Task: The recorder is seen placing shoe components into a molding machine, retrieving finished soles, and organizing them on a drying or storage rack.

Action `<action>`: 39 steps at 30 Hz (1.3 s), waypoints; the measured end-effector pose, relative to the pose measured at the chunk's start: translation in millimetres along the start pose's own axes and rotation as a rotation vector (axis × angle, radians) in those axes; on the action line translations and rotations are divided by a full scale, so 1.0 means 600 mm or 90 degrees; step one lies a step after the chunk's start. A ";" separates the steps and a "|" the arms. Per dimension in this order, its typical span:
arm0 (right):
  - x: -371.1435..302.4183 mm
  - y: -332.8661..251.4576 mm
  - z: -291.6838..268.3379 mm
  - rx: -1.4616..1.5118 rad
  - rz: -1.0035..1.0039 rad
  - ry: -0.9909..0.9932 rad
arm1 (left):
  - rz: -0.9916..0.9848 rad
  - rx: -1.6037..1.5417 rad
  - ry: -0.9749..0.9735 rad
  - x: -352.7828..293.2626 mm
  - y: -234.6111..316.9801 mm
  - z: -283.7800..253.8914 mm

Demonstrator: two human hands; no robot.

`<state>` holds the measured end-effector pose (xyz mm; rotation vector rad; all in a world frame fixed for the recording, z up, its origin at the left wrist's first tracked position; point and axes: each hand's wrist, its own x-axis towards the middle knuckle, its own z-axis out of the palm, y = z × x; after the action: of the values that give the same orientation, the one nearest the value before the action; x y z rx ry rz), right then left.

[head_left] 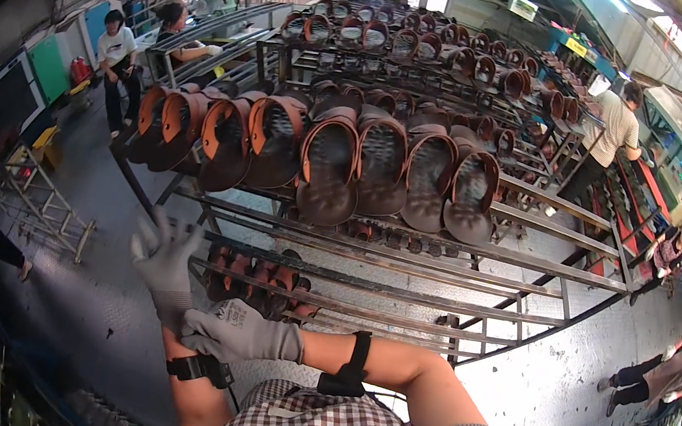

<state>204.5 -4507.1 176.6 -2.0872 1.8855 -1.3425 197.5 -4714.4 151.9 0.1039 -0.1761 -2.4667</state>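
Note:
My left hand (166, 253) wears a grey work glove and is raised with its fingers spread, holding nothing. Across its wrist lies my right hand (236, 330), also gloved in grey, its fingers closed at the cuff (177, 303) of the left glove. Black straps with small devices ring both forearms, one strap (197, 368) on the left and another strap (351, 365) on the right. Just beyond my hands stands a metal rack (405, 265), whose upper level bears a row of brown open-toed sandals (331, 166). More dark sandals (256, 280) sit on a lower level.
Further racks full of sandals (407, 42) stretch away behind. At the left are a bare metal frame (51, 203) and a person (117, 59) in a white top. To the right, one person (616, 125) faces a work line, and another person (679, 364) wears an apron.

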 end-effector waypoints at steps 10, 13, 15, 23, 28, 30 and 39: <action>-0.157 -0.087 -0.402 -0.405 0.213 0.537 | 0.239 0.695 -0.544 -0.098 -0.128 0.245; -0.208 -0.069 -0.473 -0.529 0.335 0.584 | 0.041 0.688 -0.581 -0.098 -0.209 0.299; -0.234 -0.037 -0.503 -0.558 0.364 0.554 | 0.004 0.787 -0.528 -0.091 -0.259 0.325; -0.175 0.044 -0.525 -0.700 0.714 0.245 | 0.266 1.256 -0.508 -0.013 -0.380 0.299; -0.180 0.077 -0.516 -0.655 0.720 0.279 | 0.298 1.376 -0.423 0.008 -0.416 0.314; -0.190 0.079 -0.518 -0.623 0.702 0.309 | 0.305 1.433 -0.390 0.007 -0.435 0.313; -0.204 0.104 -0.507 -0.664 0.642 0.367 | 0.442 1.288 -0.494 0.001 -0.429 0.293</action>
<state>-12.7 -4270.0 265.9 -0.3624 3.5916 -0.7257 18.8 -4497.0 286.4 -0.0764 -2.3380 -0.6813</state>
